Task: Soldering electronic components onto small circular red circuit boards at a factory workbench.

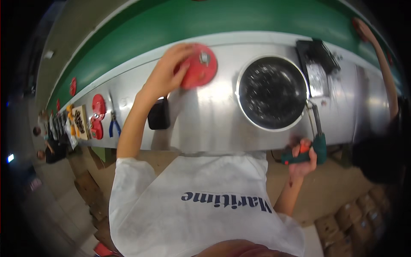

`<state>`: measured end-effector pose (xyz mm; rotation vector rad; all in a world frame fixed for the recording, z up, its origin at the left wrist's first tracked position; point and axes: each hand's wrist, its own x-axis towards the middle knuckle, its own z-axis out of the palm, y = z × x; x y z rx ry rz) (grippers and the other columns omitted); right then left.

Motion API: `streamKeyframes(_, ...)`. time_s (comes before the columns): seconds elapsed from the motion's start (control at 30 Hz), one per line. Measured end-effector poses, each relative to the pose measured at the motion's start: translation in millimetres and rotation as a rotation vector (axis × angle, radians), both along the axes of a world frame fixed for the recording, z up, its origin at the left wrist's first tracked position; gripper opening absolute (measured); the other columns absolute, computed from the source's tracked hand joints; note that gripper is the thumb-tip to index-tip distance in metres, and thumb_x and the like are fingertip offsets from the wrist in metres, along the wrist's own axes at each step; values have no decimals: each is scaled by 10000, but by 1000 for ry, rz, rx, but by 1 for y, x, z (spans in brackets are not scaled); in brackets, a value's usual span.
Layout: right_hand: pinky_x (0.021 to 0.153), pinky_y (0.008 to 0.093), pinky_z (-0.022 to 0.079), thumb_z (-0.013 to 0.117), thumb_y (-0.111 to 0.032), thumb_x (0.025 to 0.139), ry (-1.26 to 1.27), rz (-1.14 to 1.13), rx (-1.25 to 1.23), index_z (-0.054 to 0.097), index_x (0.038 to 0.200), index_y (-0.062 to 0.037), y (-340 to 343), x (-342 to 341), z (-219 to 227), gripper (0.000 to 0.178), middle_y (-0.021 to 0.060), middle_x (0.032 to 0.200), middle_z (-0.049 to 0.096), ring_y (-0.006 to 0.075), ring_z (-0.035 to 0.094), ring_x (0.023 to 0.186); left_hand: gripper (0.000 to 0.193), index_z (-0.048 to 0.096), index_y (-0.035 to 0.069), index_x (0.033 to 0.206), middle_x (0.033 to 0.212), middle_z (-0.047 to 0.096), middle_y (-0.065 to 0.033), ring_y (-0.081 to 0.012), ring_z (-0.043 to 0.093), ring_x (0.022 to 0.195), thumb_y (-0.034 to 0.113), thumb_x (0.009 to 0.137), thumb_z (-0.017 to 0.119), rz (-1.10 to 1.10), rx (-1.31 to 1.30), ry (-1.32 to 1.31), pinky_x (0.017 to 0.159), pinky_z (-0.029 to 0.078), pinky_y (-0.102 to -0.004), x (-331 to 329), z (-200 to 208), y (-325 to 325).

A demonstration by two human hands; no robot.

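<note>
My left hand (171, 66) grips the left edge of a round red disc (199, 73) over the steel table, thumb on its face. A small metallic piece (204, 58) sits on the disc. My right hand (303, 160) is closed around a green pistol-shaped tool (320, 147) with an orange trigger, below the table's near edge. It looks like a soldering gun. Its thin metal shaft points up toward the rim of a round metal bowl (238, 92). Many small, shiny black pieces (274, 92) fill the bowl; their kind cannot be made out.
Beside the bowl stands a black device (310, 53). A black box (159, 115) lies under my left forearm. Farther left are blue-handled pliers (114, 124), red parts (98, 107) and a tray of dark pieces (80, 122). A green belt (239, 21) runs behind; another person's arm (381, 53) reaches there.
</note>
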<state>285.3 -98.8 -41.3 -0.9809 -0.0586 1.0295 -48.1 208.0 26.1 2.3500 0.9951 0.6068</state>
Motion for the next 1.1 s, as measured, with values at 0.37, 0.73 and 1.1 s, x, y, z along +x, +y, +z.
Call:
streamKeyframes(0.37,551,292,409,547,-243,816,-52,-15,-8,526,970,5,4,-5,5,293,145,972,529,209,517,562,198,655,34,1017,1044,614,-86,-273,566,1000,83,825,652,-220,-121,-60,890,458,-401,93,5,-44)
streamKeyframes(0.73,537,286,415,529,-229,831,-76,28,23,526,1043,-13,4,-7,6,303,137,956,554,198,528,558,105,641,33,824,780,624,-106,-286,582,807,129,802,677,-445,60,113,753,465,-388,156,-11,-38)
streamKeyframes(1.1,541,315,481,505,-146,824,-16,-34,63,516,1035,47,7,-8,8,287,168,934,550,243,563,554,137,634,7,824,760,632,-116,-291,629,742,137,811,674,-327,26,227,662,499,-386,152,-10,-46)
